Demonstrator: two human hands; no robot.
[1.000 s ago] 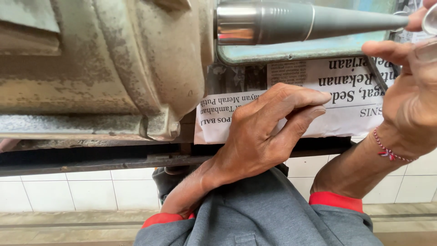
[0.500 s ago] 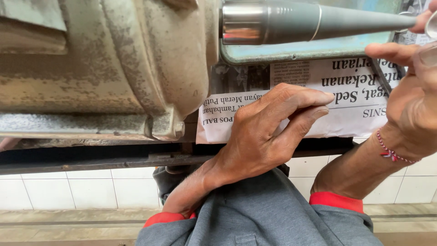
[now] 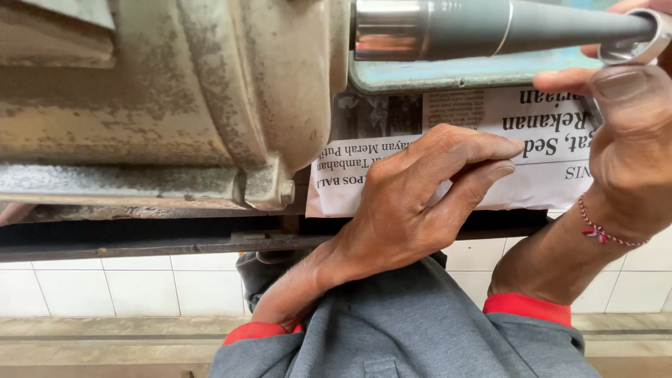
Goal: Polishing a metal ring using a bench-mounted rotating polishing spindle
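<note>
Seemingly seen upside down, the left hand (image 3: 413,203) lies flat and open on a sheet of newspaper (image 3: 546,150), fingers spread, pinning it beneath a blue-green ledge (image 3: 462,73) beside a grimy, worn machine casing (image 3: 175,105). The right hand (image 3: 630,140) pinches a small silvery ring (image 3: 640,42) at the narrow tip of a grey tapered spindle (image 3: 490,28). Judging by this, the ring wants to go on square to the taper, eased with light fingertip pressure, while the flat hand keeps the paper from shifting. Most right fingers are cut off by the frame edge, the ring's bore cannot be made out, and what carries the paper is hidden.
</note>
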